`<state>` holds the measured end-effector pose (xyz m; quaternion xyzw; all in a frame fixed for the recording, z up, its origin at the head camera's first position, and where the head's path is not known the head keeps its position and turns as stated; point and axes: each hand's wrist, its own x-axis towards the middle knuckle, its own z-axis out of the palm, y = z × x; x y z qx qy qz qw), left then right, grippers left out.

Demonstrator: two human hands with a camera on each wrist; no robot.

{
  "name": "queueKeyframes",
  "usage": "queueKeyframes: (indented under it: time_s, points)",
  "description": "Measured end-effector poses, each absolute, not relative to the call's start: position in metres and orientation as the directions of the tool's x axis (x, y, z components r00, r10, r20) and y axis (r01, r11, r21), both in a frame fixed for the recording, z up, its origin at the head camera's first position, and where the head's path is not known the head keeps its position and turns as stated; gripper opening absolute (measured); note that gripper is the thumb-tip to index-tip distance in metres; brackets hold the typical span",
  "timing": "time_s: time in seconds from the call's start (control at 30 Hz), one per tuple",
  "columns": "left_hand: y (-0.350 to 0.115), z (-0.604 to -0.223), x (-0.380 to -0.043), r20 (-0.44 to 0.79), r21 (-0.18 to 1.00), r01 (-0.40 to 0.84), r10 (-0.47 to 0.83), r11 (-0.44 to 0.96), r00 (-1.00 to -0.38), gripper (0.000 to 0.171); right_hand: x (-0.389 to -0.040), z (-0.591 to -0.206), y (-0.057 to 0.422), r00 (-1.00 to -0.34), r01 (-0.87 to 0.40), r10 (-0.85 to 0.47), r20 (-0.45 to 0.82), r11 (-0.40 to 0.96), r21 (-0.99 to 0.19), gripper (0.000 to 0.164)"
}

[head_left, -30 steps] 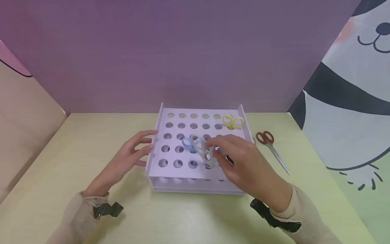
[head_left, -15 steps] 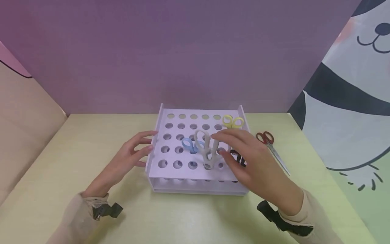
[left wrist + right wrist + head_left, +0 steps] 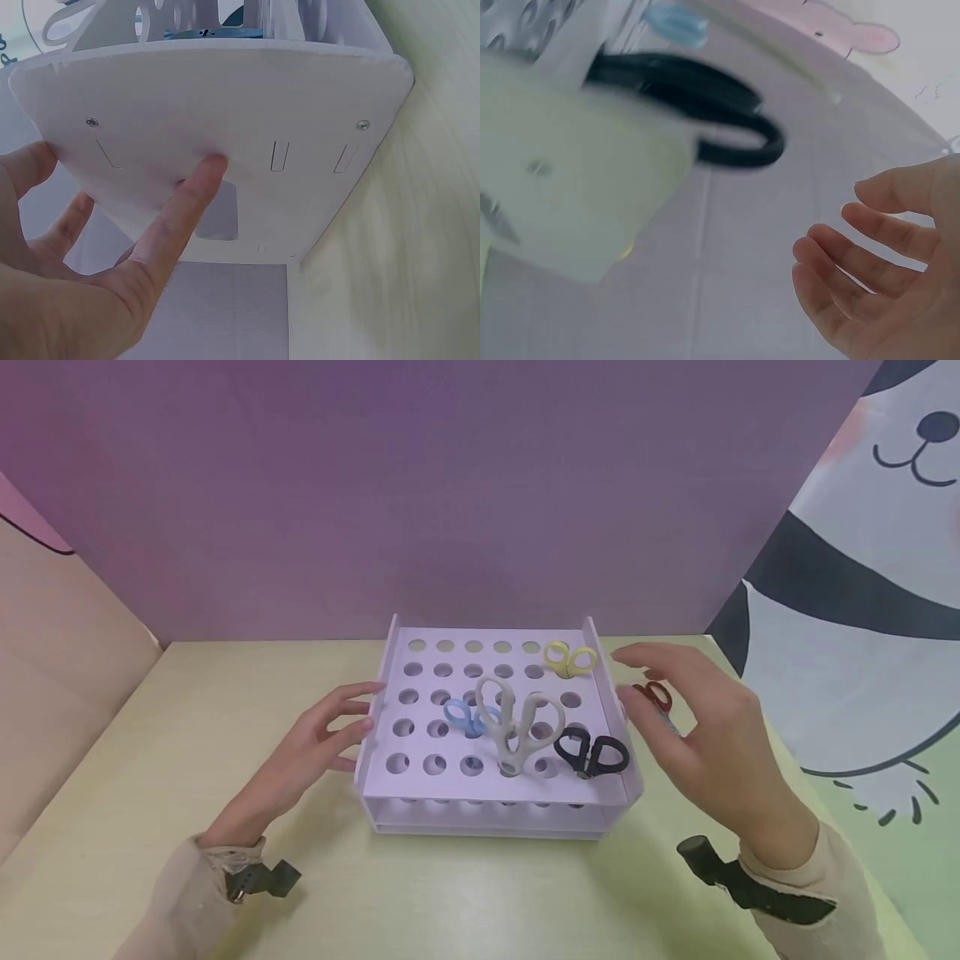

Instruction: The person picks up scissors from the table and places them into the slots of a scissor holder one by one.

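A white rack with rows of round holes stands on the table. My left hand touches its left side wall with extended fingertips; the left wrist view shows the thumb against that wall. White-handled scissors stand upright in a front-row hole. Blue scissors, black scissors and yellow scissors also sit handles-up in the rack. My right hand, empty with loosely bent fingers, hovers right of the rack over red-handled scissors, hiding most of their blades.
A pale wooden tabletop lies under everything. Behind it rises a purple backdrop, and a panda-printed sheet borders the right side. The rack's raised side walls stick up above its holed top.
My right hand has let go of the white-handled scissors and moved right, past the black scissors, to the red-handled scissors. The left hand stays on the rack's side.
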<state>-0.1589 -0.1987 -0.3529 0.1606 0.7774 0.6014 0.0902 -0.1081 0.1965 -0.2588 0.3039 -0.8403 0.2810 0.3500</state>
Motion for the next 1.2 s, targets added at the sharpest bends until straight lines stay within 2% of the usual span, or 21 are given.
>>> queueKeyframes:
  time_s: [0.23, 0.4, 0.6, 0.73, 0.9, 1.07, 1.2]
  points:
    - [-0.199, -0.352, -0.159, 0.056, 0.966, 0.142, 0.361, 0.218, -0.931, 0.047, -0.128, -0.272, 0.219, -0.622, -0.637, -0.27, 0.735, 0.72, -0.275, 0.034]
    - [-0.2, -0.352, -0.159, 0.059, 0.966, 0.143, 0.357, 0.216, -0.932, 0.047, -0.151, -0.291, 0.238, -0.711, -0.538, -0.213, 0.67, 0.778, -0.325, 0.031]
    - [-0.199, -0.354, -0.16, 0.061, 0.968, 0.143, 0.358, 0.207, -0.932, 0.047, -0.184, -0.327, 0.256, -0.868, -0.39, -0.17, 0.466, 0.815, -0.428, 0.029]
    - [-0.198, -0.355, -0.159, 0.062, 0.972, 0.138, 0.361, 0.19, -0.931, 0.047, -0.202, -0.35, 0.259, -0.934, -0.325, -0.209, 0.29, 0.835, -0.443, 0.032]
    - [-0.199, -0.355, -0.158, 0.06, 0.972, 0.136, 0.356, 0.193, -0.933, 0.046, -0.213, -0.376, 0.258, -0.943, -0.333, -0.292, 0.161, 0.851, -0.405, 0.036]
    - [-0.202, -0.354, -0.157, 0.063, 0.97, 0.139, 0.348, 0.198, -0.935, 0.046, -0.216, -0.39, 0.257, -0.897, -0.44, -0.406, 0.173, 0.845, -0.303, 0.034]
    - [-0.203, -0.353, -0.157, 0.061, 0.97, 0.136, 0.341, 0.201, -0.938, 0.046, -0.218, -0.391, 0.258, -0.904, -0.428, -0.397, 0.161, 0.85, -0.306, 0.041]
